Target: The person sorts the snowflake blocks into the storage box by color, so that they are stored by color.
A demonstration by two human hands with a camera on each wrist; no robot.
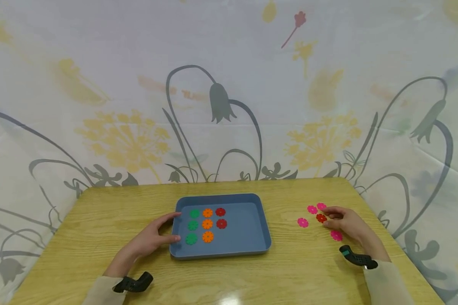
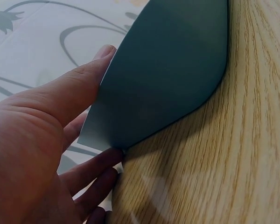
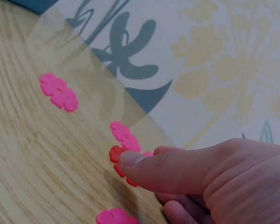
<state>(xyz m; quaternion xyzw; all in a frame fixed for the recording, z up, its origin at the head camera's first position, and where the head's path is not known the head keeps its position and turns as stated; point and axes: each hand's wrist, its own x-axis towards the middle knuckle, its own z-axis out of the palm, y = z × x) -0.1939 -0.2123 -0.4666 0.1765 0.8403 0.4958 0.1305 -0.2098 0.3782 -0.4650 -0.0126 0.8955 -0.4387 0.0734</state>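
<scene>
Red disc (image 1: 321, 218) pinched between right hand (image 1: 345, 223) thumb and finger. Pink discs (image 1: 312, 209) close around grip; table (image 1: 290, 248) edge near, rightward. Wood stretches left to tray (image 1: 246, 231), left rim gripped by left hand (image 1: 150, 237).

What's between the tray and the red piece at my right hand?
In the head view, one pink piece lies directly between, and a second pink piece farther back.
</scene>
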